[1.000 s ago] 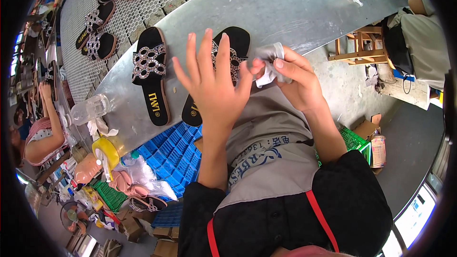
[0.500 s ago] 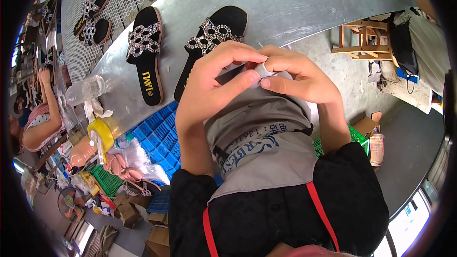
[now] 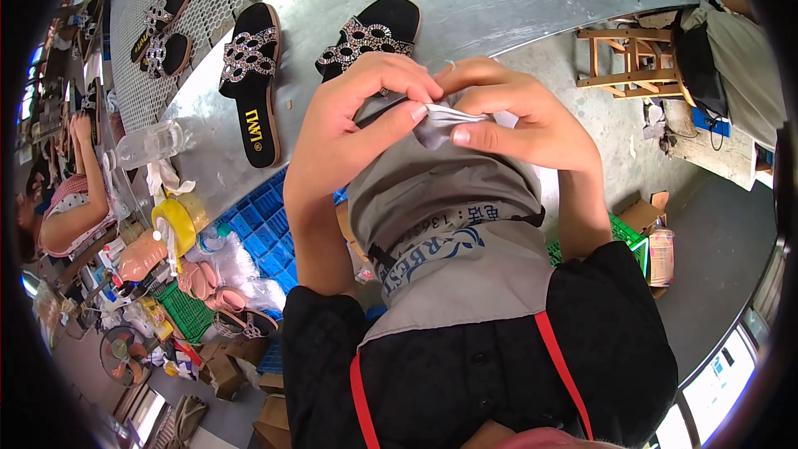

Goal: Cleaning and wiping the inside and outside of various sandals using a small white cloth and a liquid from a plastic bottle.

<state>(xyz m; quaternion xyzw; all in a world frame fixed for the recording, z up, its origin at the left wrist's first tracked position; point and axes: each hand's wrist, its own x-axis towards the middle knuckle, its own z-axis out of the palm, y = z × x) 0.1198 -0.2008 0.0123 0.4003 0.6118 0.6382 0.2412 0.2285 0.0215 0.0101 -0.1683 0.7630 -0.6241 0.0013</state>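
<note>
A small piece of light grey cloth (image 3: 439, 126) is pinched between the thumbs and fingers of both hands, in front of my apron (image 3: 440, 191). My left hand (image 3: 362, 120) grips its left end. Its right side is held by my right hand (image 3: 528, 120), thumb beneath a fold. Just beyond my left hand lies a black slide sandal (image 3: 378, 37) with a rhinestone strap, its heel hidden behind the hand. Its matching sandal (image 3: 253, 87) rests farther left on the metal table (image 3: 499, 4), fully visible.
More rhinestone sandals (image 3: 166, 54) stand on a perforated surface at the far left. A clear plastic bottle (image 3: 150, 145) and a yellow tape roll (image 3: 176, 224) lie near the table's left edge. Blue crates (image 3: 262, 229) sit below. Another person's arm (image 3: 87, 175) shows at left; a wooden stool (image 3: 628, 62) stands right.
The cloth, bunched between my fingertips before, is now drawn out into folds. My left hand has shifted slightly left, and both hands are a little farther apart.
</note>
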